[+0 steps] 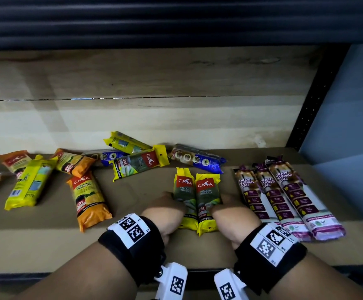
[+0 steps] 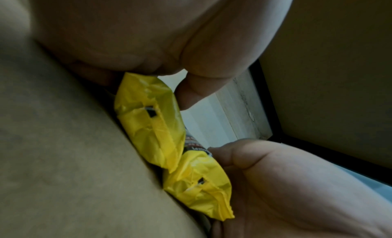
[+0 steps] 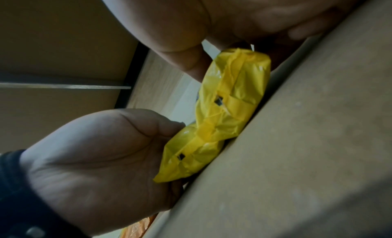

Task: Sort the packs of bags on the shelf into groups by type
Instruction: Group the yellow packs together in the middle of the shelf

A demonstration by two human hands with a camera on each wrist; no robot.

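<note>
Left hand (image 1: 165, 210) and right hand (image 1: 232, 213) cup the two green packs (image 1: 197, 202) from either side — grip curled on them | light, soft, slippery film; take them mid-length | shelf (image 1: 132, 241)

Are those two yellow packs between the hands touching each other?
Touching. In the head view the left yellow pack and right yellow pack lie side by side, edges meeting, no gap.

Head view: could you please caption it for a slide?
Both hands, left hand and right hand, press two yellow packs together on the shelf.
</note>
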